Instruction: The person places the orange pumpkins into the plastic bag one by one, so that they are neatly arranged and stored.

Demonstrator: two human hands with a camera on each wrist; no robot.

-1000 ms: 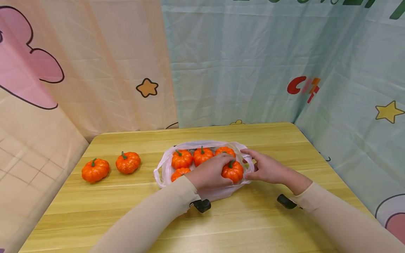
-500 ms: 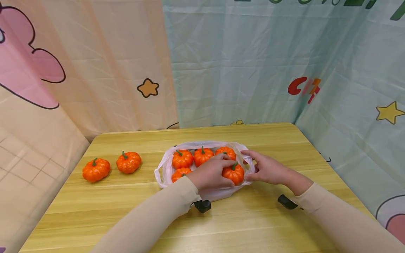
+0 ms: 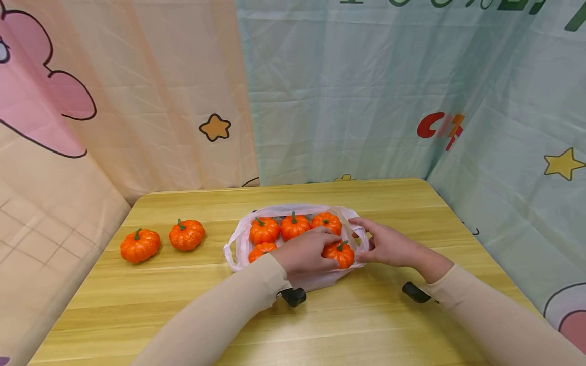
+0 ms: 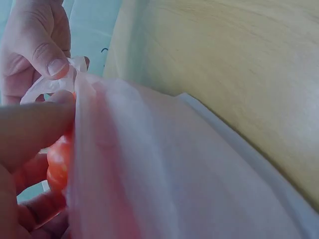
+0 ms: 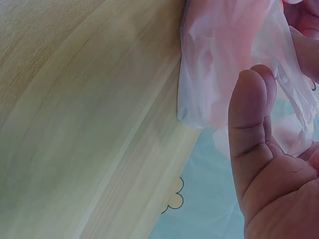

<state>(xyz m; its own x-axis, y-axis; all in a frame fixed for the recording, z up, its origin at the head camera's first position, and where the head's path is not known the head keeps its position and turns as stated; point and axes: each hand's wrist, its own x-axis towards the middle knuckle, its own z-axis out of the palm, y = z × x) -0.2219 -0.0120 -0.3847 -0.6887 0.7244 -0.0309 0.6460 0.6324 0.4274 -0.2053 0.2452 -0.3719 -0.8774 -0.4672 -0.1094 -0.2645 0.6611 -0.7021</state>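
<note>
A white plastic bag (image 3: 316, 281) stands with its mouth open in the middle of the table, several small orange pumpkins inside. At the bag's front right, my left hand (image 3: 308, 252) holds a green-stemmed pumpkin (image 3: 340, 257), its thumb at the near rim. My right hand (image 3: 389, 245) holds the bag's right handle, thumb in front and fingers behind. In the left wrist view the held pumpkin (image 4: 59, 167) shows between the fingers and the bag's wall. Three pumpkins line the back of the bag, among them a middle pumpkin (image 3: 294, 226); my left forearm partly covers a front-left pumpkin (image 3: 262, 250).
Two more pumpkins lie on the wooden table (image 3: 366, 325) to the left: an outer pumpkin (image 3: 140, 246) and an inner pumpkin (image 3: 186, 235). Printed cloth curtains (image 3: 339, 101) enclose the table at the back and sides.
The pumpkin in my left hand has sunk slightly into the bag, its stem tipping to the right. My right hand has stayed at the bag's handle.
</note>
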